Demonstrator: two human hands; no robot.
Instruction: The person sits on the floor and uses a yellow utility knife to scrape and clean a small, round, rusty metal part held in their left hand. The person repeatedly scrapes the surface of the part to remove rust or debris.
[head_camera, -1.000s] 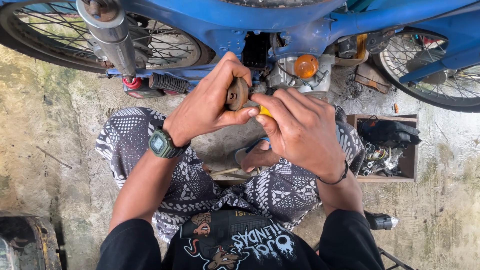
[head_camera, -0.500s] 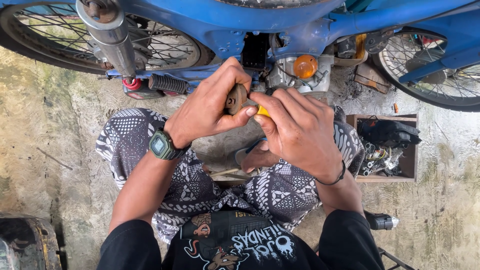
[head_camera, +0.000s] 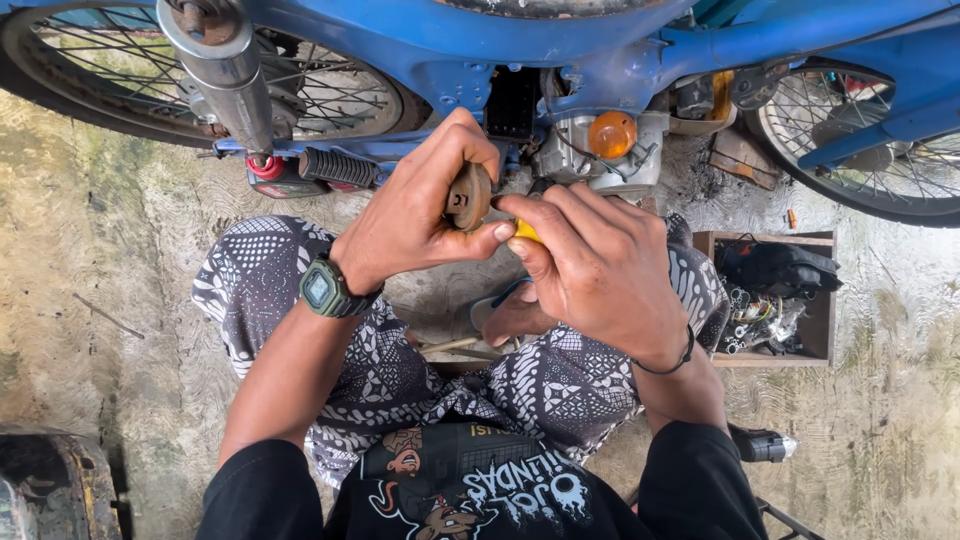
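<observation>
A seated person works in front of a blue motorcycle (head_camera: 560, 40), the left hand (head_camera: 420, 215) closed around a small, round, rusty-brown metal disc part (head_camera: 468, 196) held above the lap, near the engine. The right hand (head_camera: 600, 265) is closed on a yellow-handled tool (head_camera: 527, 230), its tip hidden behind the disc. A firm pinch on the rim and a square, steady push seem wise. The disc looks worn and grimy, with a small central hole
</observation>
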